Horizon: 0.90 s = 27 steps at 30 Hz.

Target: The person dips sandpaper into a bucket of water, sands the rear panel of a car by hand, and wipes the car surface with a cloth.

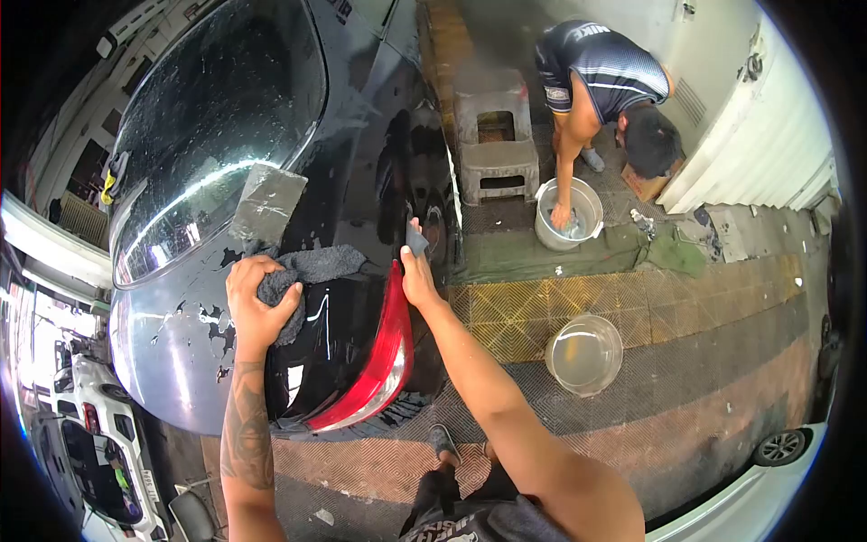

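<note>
My left hand (260, 303) is closed round a dark grey cloth (325, 263), bunched on the wet black car body (352, 172). Just above it a flat grey sheet (269, 203) lies on the car near the rear window. My right hand (418, 271) is at the car's side edge, above the red and white tail light (384, 361). Between its thumb and fingers it holds a small grey pad (415, 238). The fingers of that hand are partly hidden.
A co-worker (605, 86) bends at the upper right, one hand in a bucket of water (588, 194). A second bucket (584, 355) stands on the patterned floor mats. Grey step stools (498, 163) are beside the car. A white car (99, 384) is at the lower left.
</note>
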### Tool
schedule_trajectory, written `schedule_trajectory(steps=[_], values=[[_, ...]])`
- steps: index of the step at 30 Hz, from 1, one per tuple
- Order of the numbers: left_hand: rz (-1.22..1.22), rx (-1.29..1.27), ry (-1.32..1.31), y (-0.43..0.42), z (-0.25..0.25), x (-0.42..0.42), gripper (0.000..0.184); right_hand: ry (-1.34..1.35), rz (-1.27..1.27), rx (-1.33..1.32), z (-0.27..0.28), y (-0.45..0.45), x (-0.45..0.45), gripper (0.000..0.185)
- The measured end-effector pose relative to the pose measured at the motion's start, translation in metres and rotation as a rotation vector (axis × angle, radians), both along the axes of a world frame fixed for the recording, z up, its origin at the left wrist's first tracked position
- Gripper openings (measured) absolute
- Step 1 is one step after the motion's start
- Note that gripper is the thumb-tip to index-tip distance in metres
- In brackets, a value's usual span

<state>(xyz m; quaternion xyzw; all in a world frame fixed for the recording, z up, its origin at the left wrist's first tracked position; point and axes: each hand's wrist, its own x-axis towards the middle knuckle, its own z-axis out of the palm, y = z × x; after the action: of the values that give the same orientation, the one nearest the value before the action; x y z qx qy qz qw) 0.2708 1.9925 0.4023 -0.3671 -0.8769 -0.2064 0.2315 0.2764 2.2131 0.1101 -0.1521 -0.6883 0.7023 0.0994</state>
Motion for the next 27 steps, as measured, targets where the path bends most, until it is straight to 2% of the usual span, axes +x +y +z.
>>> schedule_trajectory(steps=[1,5,7,9,11,14,15,18,21,23,27], values=[[-0.001,0.001,0.003,0.000,-0.001,0.000,0.031,0.006,0.004,0.019,0.008,-0.003,0.006,0.064],[-0.008,0.005,0.036,0.001,-0.001,-0.005,0.030,0.527,-0.043,0.153,0.031,-0.045,0.082,0.068],[0.007,0.010,0.038,0.000,-0.004,0.000,0.030,0.380,0.064,0.188,0.006,-0.024,0.057,0.066],[0.004,0.007,0.019,0.002,-0.001,0.001,0.030,0.094,0.250,0.240,-0.031,-0.003,0.013,0.063],[0.015,0.008,0.009,0.002,-0.002,0.000,0.030,-0.043,0.344,0.271,-0.024,-0.003,0.009,0.061],[0.010,0.041,0.008,0.003,-0.001,0.000,0.028,0.554,-0.017,0.092,0.055,-0.021,0.054,0.064],[0.010,0.047,0.012,0.005,0.000,-0.002,0.028,0.608,-0.027,0.106,0.051,-0.028,0.060,0.064],[0.036,0.015,0.020,0.003,0.000,0.002,0.028,0.450,0.068,0.088,0.010,-0.014,0.024,0.061],[0.033,0.024,-0.006,0.002,0.000,0.003,0.028,0.240,0.197,-0.067,-0.013,0.013,-0.018,0.058],[0.033,0.024,0.000,0.004,-0.001,0.001,0.028,0.248,0.200,-0.087,-0.024,0.005,-0.009,0.056],[-0.004,0.034,-0.003,0.004,-0.002,0.000,0.028,0.402,0.008,0.200,-0.065,-0.008,0.003,0.055]])
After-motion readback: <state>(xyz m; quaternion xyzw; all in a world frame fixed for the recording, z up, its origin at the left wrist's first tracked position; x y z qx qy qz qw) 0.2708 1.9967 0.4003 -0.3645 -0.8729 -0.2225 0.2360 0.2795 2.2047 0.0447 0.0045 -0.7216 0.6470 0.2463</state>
